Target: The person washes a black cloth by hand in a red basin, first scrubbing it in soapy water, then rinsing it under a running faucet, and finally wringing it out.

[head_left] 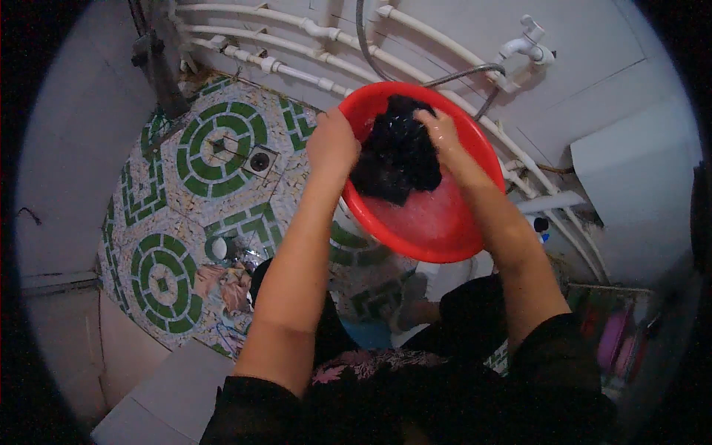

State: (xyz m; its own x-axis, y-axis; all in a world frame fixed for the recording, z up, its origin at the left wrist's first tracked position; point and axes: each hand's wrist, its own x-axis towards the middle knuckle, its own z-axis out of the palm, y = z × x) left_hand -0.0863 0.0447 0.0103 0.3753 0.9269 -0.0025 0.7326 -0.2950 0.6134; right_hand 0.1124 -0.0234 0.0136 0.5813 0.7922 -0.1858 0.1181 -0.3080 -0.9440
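A red plastic basin (486, 159) is tilted in front of me, with cloudy, sudsy water (430, 222) in its near part. Dark, wet cloth (400, 152) lies bunched against its left and far inner side. My left hand (334, 144) is closed at the basin's left rim, its fingertips partly hidden. Inside the basin, my right hand (439, 132) has its fingers curled into the cloth's upper right part. Both forearms reach forward from the lower edge.
White pipes (319, 30) run along the wall behind, with a white tap (526, 48) and a metal hose (463, 73). A floor drain (259, 162) sits in the green-patterned tiles. Crumpled litter (230, 285) lies left of my legs. A pale panel (630, 163) stands at right.
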